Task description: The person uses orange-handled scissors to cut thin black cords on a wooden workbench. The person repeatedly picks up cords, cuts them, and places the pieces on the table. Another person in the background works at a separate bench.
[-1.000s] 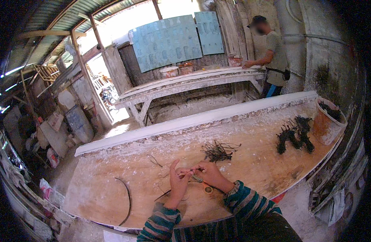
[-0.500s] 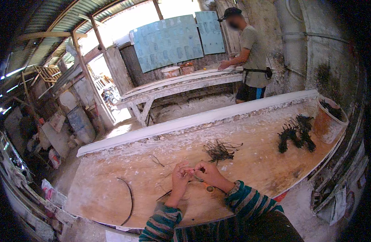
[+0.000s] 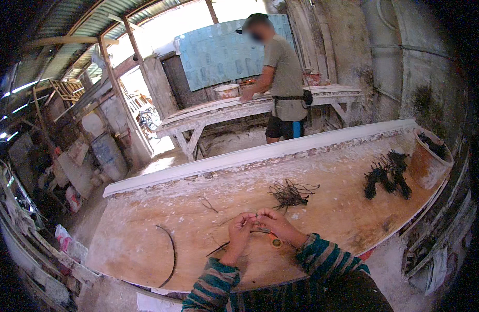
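Observation:
Over the middle of the wooden tabletop point(image 3: 145, 249), my left hand point(image 3: 240, 229) and my right hand point(image 3: 277, 223) meet, thumbs and fingers pinched together. A tiny dark bit shows between the fingertips, too small to name. Below my right wrist lies an orange ring-shaped thing point(image 3: 277, 243). A thin black strip point(image 3: 216, 250) runs under my hands, partly hidden by them. Just beyond my right hand is a loose pile of thin black cords point(image 3: 291, 194). A few thin strands point(image 3: 208, 204) lie beyond my left hand, and a curved black strip point(image 3: 173, 255) lies to its left.
Bundles of black cord point(image 3: 387, 177) lie at the right, beside a stained bucket point(image 3: 429, 158) holding more. A long white moulding point(image 3: 260, 156) edges the table's far side. Beyond it, a co-worker point(image 3: 283, 73) stands at a white-splattered bench point(image 3: 208, 115) with buckets on it.
The co-worker has moved left along the far bench. My hands remain pinched together, the fingers slightly shifted, with a dark bit now showing at their tips. The view has shifted a little.

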`<state>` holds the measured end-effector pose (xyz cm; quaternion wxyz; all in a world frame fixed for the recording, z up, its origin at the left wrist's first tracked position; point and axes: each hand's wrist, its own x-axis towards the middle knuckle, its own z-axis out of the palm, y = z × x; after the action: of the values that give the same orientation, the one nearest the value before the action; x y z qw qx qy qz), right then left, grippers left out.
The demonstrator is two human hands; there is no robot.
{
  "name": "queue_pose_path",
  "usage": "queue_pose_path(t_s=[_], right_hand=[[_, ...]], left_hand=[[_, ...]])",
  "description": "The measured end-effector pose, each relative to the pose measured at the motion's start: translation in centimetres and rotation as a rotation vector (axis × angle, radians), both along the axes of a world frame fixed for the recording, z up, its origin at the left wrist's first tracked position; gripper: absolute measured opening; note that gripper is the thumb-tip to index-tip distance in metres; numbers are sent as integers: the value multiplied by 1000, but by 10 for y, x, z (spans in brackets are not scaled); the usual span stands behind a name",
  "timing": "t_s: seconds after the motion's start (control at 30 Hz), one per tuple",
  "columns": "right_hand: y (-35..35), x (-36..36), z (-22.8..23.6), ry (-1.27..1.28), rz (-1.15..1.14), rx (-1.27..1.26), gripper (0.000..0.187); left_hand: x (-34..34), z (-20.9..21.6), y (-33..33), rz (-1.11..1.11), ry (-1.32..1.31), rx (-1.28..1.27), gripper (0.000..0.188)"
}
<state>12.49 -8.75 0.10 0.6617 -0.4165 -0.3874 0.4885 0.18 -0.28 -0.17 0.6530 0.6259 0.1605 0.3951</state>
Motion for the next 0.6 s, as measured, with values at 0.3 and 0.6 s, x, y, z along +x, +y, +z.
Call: queue_pose_path(t_s=[0.3,0.6], right_hand=[[2,4,-8,-91,-18,52,19],[-2,4,6,-324,-108,22,22]], left_hand=[[0,6,0,71,-12,171,15],[1,-5,5,115,-12,206,9]])
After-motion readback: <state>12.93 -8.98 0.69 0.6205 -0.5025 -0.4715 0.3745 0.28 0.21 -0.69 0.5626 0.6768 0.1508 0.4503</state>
